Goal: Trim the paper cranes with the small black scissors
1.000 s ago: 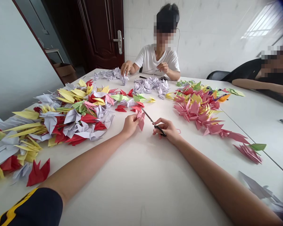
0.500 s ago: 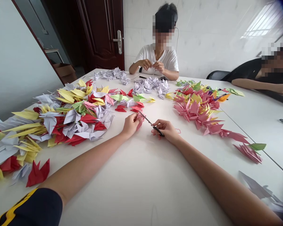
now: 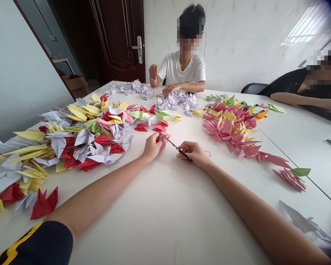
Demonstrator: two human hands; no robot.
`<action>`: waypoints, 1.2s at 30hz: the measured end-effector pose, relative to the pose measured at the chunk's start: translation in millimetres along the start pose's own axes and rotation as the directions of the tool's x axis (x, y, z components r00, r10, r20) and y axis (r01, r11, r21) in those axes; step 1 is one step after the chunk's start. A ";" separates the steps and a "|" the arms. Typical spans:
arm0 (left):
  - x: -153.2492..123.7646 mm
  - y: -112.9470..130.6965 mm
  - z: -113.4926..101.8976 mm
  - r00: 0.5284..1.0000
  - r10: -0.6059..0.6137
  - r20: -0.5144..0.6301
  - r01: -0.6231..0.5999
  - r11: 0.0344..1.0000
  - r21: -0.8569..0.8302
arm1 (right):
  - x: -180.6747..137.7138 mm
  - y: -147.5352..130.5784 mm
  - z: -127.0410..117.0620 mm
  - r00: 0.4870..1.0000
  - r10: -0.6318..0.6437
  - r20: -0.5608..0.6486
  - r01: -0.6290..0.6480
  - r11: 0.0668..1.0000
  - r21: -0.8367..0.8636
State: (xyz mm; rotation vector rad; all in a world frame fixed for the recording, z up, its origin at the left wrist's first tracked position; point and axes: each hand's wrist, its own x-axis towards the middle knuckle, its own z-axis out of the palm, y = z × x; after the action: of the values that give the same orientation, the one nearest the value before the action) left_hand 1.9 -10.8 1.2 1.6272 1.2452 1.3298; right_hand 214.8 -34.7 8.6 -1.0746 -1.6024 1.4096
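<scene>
White tabletop [image 3: 165,221] strewn with folded paper: mixed pile [image 3: 79,136] toward the left edge, pink pile [image 3: 231,129] toward the right. Near the middle, left hand [image 3: 153,146] pinched shut on a pink crane [image 3: 163,143]. Right hand [image 3: 195,154] closed round a thin dark tool [image 3: 176,148], tip at the crane.

Small pink paper crane [image 3: 163,142], thin dark needle [image 3: 173,145] slanted against it
</scene>
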 end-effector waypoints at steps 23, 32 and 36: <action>-2.2 4.9 0.4 0.998 -0.011 0.056 0.013 0.999 -0.030 | 0.1 -0.5 1.9 1.000 -0.010 -0.015 0.010 1.000 0.024; -2.3 4.6 0.3 0.997 -0.021 0.069 0.024 0.999 -0.044 | -0.2 -0.5 2.1 1.000 -0.012 -0.010 0.012 1.000 0.025; -2.8 5.0 0.5 0.997 -0.020 0.068 0.022 0.999 -0.029 | -0.5 -1.3 2.4 1.000 -0.018 -0.008 0.018 1.000 0.017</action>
State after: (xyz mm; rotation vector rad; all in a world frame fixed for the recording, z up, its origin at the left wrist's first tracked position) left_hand 3.5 -15.0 4.7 1.6206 1.1937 1.2636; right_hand 212.7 -36.2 9.6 -1.0519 -1.5875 1.4030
